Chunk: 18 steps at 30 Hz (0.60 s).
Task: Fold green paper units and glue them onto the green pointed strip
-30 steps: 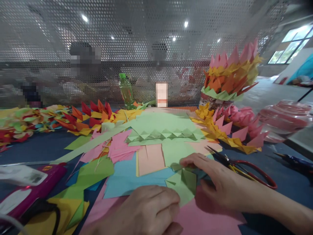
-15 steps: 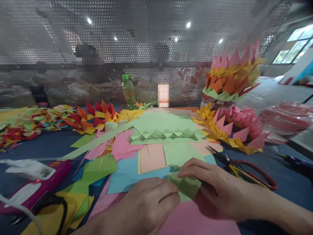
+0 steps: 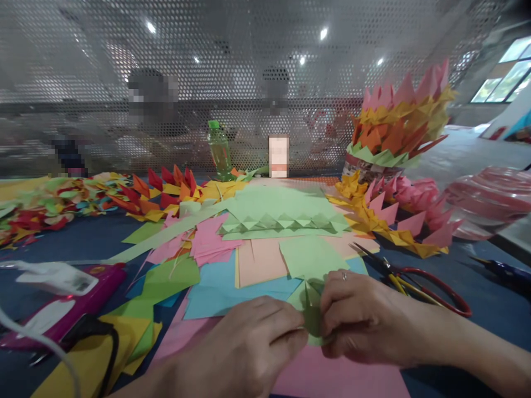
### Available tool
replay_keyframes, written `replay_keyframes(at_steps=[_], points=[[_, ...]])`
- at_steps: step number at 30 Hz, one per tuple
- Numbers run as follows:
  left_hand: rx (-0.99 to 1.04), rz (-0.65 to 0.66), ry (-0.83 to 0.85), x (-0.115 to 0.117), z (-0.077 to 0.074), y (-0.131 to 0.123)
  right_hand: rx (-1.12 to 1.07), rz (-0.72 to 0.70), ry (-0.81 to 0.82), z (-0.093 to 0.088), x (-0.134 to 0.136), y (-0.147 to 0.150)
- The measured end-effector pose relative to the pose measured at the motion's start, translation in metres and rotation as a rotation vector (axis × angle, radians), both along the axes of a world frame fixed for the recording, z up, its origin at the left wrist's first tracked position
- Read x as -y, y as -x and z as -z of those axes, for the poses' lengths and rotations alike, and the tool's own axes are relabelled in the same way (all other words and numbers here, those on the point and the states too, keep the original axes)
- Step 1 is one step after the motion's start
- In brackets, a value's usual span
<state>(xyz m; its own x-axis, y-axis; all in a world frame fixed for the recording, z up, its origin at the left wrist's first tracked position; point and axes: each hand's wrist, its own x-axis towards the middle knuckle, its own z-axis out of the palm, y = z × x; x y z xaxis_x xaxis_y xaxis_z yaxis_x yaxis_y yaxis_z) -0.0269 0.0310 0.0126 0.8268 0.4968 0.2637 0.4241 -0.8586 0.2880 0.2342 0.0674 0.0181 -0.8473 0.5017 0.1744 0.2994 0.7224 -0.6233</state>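
L hand and R hand, fingers narrow, both hold 1 folded lt-green paper between them, above pink paper. 1 pr. scissors lies near R hand; 1 green-capped bottle stands behind.

The scene is dimly lit; glaring spots are scattered across the perforated screen, the window is washed pale, a soft shadow is cast on the folded green paper, and edges are stretched.
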Motion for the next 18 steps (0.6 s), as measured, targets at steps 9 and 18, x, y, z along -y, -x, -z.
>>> replay_keyframes(at_steps=[9, 18], points=[[-0.064, -0.062, -0.022, 0.011, -0.004, 0.001, -0.05, 0.186, 0.115, 0.012, -0.009, -0.001], [-0.039, -0.067, -0.046, 0.012, -0.004, 0.002, -0.01, 0.412, 0.021, 0.013, 0.007, 0.016]])
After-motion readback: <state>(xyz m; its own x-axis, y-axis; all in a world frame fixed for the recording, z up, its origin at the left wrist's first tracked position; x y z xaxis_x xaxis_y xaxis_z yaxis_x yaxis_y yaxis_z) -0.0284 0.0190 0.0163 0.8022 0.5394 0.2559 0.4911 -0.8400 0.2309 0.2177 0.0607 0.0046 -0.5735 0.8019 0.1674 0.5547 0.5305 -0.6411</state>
